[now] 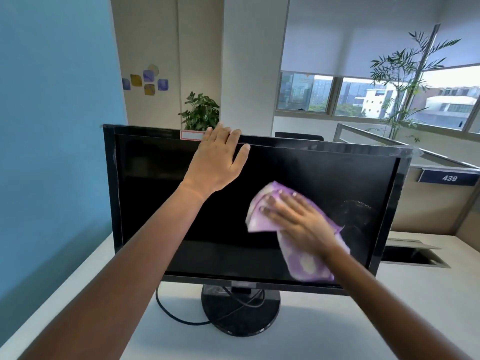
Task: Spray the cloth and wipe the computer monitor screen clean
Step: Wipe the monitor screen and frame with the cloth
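Note:
A black computer monitor with a dark screen stands on a round base on the white desk. My left hand grips its top bezel near the middle, fingers curled over the edge. My right hand lies flat on a purple and white cloth, pressing it against the right half of the screen. The cloth hangs down below my palm to the lower bezel. A faint smudged patch shows on the screen to the right of the cloth. No spray bottle is in view.
A black cable loops on the white desk beside the monitor base. An open cable hatch sits in the desk at the right. A blue partition is at the left; a divider marked 439 and plants stand behind.

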Available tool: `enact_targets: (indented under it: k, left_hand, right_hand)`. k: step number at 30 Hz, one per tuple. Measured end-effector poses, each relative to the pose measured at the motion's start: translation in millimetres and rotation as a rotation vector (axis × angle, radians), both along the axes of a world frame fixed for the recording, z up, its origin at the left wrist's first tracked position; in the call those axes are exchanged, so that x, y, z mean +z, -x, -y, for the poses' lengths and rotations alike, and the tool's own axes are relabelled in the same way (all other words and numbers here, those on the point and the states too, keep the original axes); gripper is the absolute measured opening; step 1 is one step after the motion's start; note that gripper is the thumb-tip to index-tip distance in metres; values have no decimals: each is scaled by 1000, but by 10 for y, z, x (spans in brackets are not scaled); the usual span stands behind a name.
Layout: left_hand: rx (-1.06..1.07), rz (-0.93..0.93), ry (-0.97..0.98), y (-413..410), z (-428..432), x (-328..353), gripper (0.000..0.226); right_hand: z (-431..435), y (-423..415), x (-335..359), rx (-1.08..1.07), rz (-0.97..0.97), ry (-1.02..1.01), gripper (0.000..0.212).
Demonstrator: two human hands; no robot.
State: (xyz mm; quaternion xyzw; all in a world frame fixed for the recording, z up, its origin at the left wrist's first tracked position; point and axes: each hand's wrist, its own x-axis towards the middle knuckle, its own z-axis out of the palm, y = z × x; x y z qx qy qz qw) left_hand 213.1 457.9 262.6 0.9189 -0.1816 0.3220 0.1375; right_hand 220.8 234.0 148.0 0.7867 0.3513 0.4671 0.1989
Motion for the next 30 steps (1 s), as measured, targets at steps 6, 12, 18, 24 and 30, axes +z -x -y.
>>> enact_targets:
  k: [6,12,18,24,30]
  left_hand:
    - [-113,8,-67,-43,427,5,51]
    - [-129,85,23,-73,512,-83,44]
    - [-126,120,79,-90,554,-116,41]
    - [-118,123,74,-78,558,-125,40]
    - [-109,83,96,-54,572,-51,40]
  right_hand:
    - [249,-136,557,-83,122,-365,44]
    - [59,-169,55,-55,45,-530,51]
    - [-27,-120,-598,-66,-17,-293,59]
    - [75,47,-1265,-88,-121,130,53]
    - [129,59,-1008,-103,-59,233,59]
